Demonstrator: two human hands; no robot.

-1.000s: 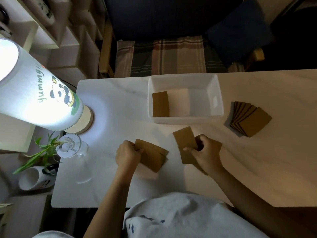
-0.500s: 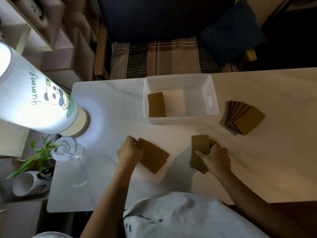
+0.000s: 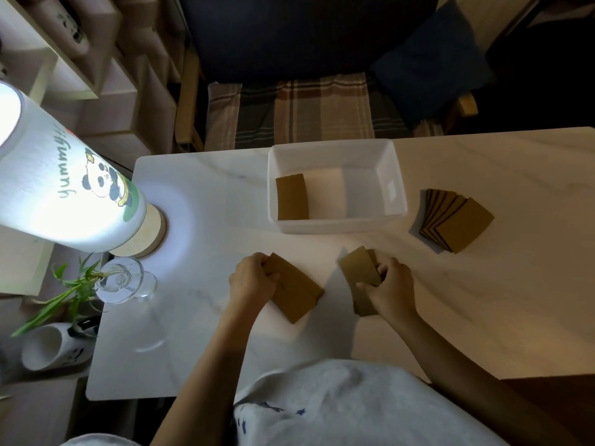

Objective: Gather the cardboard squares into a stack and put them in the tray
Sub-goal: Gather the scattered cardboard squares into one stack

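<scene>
On the surface (image 3: pixel 199 201), the left hand (image 3: pixel 252 281) has its grip closed on a cardboard pile (image 3: pixel 294 289) whose long axis runs diagonally toward near-right. The right hand (image 3: pixel 391 289) clutches another bunch (image 3: pixel 360 268), tilted. One piece (image 3: pixel 292 197) lies lengthwise in the tray (image 3: pixel 399 188).

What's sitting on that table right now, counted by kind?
Groups of cardboard squares: 4 (in the tray, under the left hand, in the right hand, fanned pile)
White tray: 1
Panda lamp: 1
Glass vase: 1
Total: 7
</scene>
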